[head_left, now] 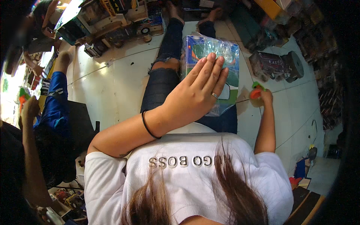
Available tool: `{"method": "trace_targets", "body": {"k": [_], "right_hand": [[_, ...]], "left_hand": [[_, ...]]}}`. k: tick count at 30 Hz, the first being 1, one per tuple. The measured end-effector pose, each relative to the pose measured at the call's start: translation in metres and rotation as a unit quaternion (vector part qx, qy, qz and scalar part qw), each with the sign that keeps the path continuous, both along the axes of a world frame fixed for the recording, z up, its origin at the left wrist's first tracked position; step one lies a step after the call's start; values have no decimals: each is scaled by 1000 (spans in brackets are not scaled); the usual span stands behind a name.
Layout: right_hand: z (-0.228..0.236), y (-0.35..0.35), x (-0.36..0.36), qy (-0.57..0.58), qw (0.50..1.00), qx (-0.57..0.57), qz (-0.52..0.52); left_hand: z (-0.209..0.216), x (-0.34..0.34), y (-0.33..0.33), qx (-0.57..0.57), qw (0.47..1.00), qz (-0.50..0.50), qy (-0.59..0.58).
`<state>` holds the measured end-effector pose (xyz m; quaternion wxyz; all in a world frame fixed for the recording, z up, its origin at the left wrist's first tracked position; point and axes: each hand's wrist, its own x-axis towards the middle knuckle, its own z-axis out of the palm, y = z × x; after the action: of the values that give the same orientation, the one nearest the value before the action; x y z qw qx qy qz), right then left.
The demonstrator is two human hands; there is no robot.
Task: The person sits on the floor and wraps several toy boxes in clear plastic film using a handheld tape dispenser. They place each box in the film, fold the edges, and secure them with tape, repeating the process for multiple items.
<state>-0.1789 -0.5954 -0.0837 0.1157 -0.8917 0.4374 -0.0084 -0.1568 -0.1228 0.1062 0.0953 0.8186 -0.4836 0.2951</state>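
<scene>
A flat blue and green printed package [233, 77] in clear, shiny plastic lies across my lap. On top of it rests my left hand [198, 90], palm down with its fingers stretched out and close together. To the right, low beside my leg, my right hand [266, 96] is closed on a green and orange tool [257, 90]. It looks like a hand-held tape dispenser, but its details are too small to be sure. A tan patch shows under the tool, and I cannot tell whether it is part of it.
Pale tiles [112, 80] cover the floor around my legs. Wrapped dark goods [270, 64] and a dark round roll [293, 65] sit to the right. Stacked boxes [99, 22] stand far left. Another person in blue trousers [56, 97] at left holds a green and orange tool [24, 97].
</scene>
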Motion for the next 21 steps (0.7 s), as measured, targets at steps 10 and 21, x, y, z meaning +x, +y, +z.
{"method": "trace_targets", "body": {"k": [10,21], "right_hand": [[330,245,44,-268,611,53,743],[423,409,86,286,436,-93,848]], "left_hand": [[-12,-10,-1,-24,1000,12,-7],[-14,-2,3,-48,999,3,-17]]}}
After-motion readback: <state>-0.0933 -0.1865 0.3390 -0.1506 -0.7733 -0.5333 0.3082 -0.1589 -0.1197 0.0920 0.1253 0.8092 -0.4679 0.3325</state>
